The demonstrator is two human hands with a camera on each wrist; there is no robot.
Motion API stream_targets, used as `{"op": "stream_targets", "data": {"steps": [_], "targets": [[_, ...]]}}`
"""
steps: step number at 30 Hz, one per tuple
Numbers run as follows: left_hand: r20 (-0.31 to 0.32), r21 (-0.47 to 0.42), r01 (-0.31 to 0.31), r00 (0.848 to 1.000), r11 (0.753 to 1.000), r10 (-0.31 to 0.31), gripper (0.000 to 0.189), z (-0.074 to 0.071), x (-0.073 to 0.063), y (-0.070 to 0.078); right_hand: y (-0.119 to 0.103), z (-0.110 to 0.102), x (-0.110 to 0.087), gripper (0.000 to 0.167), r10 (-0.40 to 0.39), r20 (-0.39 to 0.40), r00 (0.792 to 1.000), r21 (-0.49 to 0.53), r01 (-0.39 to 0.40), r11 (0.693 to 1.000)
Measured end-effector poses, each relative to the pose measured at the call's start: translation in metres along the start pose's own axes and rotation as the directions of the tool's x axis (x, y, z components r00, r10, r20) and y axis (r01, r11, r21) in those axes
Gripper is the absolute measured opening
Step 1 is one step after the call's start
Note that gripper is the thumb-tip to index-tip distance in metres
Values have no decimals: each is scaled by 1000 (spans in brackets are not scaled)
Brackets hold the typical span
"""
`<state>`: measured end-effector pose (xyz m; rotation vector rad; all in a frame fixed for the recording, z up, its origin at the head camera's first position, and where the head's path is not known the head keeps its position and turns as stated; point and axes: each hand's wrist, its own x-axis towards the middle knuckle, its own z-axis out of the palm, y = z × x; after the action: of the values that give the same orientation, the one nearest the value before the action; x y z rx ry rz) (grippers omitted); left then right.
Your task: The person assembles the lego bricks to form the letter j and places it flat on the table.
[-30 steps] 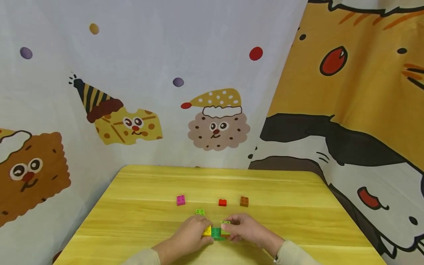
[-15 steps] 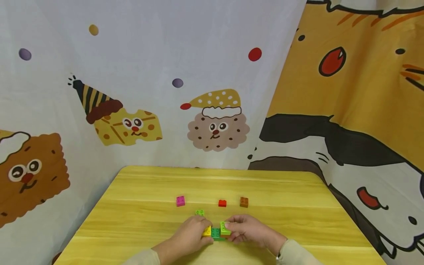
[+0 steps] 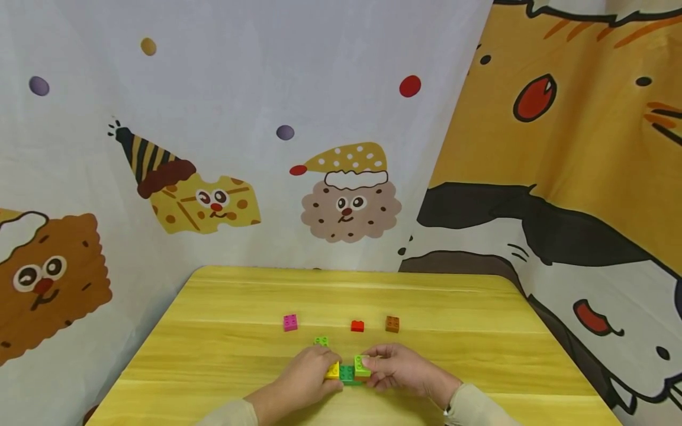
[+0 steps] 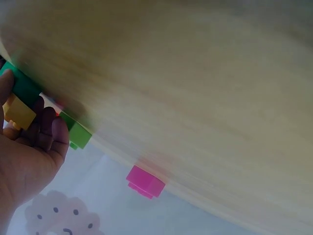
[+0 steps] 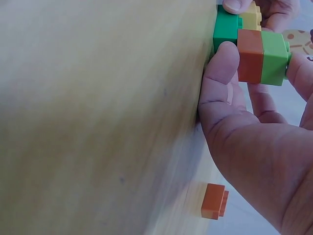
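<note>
A long green toy brick (image 3: 347, 374) lies on the table, with a yellow brick (image 3: 333, 371) on its left part. My left hand (image 3: 301, 378) grips this end, its thumb against the green brick and its fingers curled behind. On the right part sits an orange-brown brick (image 5: 250, 56), topped by a light green brick (image 3: 362, 367). My right hand (image 3: 399, 371) holds this stack: the thumb lies low by the orange-brown and green bricks, and a finger touches the light green brick's studded top. Parts of the left end are hidden by the left hand.
Beyond the left hand lies another light green brick (image 3: 321, 341). Farther back are a pink brick (image 3: 290, 322), a small red brick (image 3: 357, 326) and a brown brick (image 3: 392, 323). A printed curtain (image 3: 240, 89) hangs behind the wooden table (image 3: 229, 296).
A right-hand finger has shifted slightly right on the light green brick, baring more of its top. The left hand and the loose bricks stay in place.
</note>
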<state>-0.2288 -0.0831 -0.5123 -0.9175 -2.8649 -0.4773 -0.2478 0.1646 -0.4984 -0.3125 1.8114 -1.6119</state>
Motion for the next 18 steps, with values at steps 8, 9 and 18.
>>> {"op": "stream_targets", "data": {"steps": [8,9,18], "targets": [[6,1,0,1000,1000,0,46,0,1,0,1,-2,2,47,2,-6,1000,-2,-2,1000],[8,0,1,1000,1000,-1,46,0,1,-1,1,-2,2,47,2,-7,1000,-3,-2,1000],[8,-8,2,1000,1000,-2,48,-1,1,-2,1,-2,0,46,5,-6,1000,-4,-5,1000]]}}
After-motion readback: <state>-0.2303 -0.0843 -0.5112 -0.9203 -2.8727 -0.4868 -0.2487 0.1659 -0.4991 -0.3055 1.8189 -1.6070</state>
